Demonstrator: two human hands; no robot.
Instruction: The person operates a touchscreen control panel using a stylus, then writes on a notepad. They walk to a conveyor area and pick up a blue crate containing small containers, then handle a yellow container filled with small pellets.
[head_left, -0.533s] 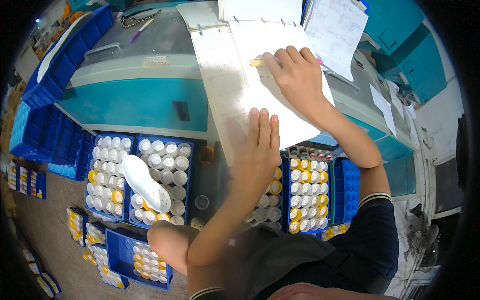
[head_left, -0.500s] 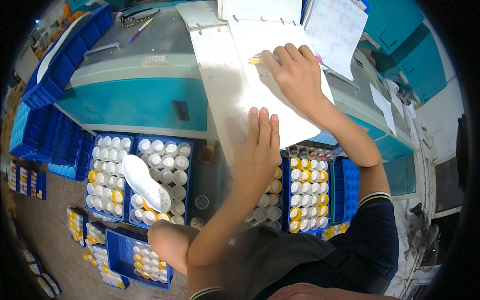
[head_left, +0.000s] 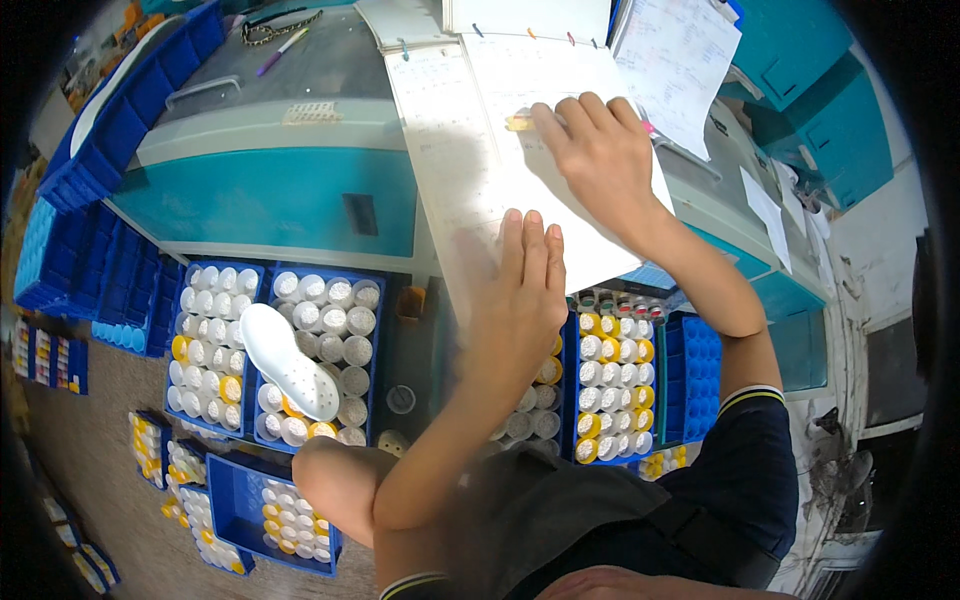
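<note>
An open notebook with large pale pages lies over the front of the bench, strongly lit on its right page. My left hand rests flat on its lower part with the fingers stretched out together. Higher on the right page, my right hand has its fingers bent over a slim pen-like stick. A yellow end of this stick shows left of the hand, and a pink end pokes out on the right. Its middle is hidden under the fingers.
Blue crates of white- and yellow-rimmed cups stand below the bench on both sides. A white spoon-shaped scoop lies across the left cups. Written sheets lie behind the notebook. A purple-and-white pen is at the far left.
The view has shifted slightly. Both hands keep nearly the same places on the notebook, and the right hand still covers the pen-like stick.
</note>
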